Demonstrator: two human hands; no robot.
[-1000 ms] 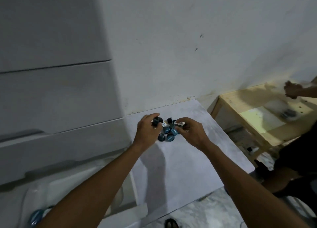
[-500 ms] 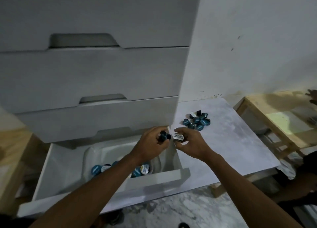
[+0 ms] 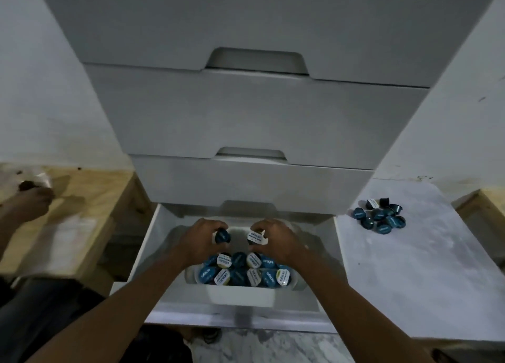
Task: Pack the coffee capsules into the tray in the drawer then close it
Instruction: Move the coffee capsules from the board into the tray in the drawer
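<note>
The bottom drawer [image 3: 153,242] of a grey cabinet stands pulled out. Inside it a clear tray [image 3: 296,283] holds two rows of coffee capsules [image 3: 240,271] with blue or white lids. My left hand [image 3: 200,238] grips a blue-lidded capsule [image 3: 222,236] above the tray's empty far part. Beside it my right hand [image 3: 277,242] pinches a white-lidded capsule [image 3: 255,237]. Several loose capsules [image 3: 381,219] lie in a heap on the white low table to the right.
Two shut drawers [image 3: 246,127] with cut-out handles stack above the open one. The white low table [image 3: 410,275] is on the right. A wooden bench [image 3: 90,190] on the left has another person's hand [image 3: 30,202] over it. Marble floor shows below.
Both hands carried a capsule each from the heap on the table leftward to over the tray in the open drawer. My view swung left and now faces the cabinet.
</note>
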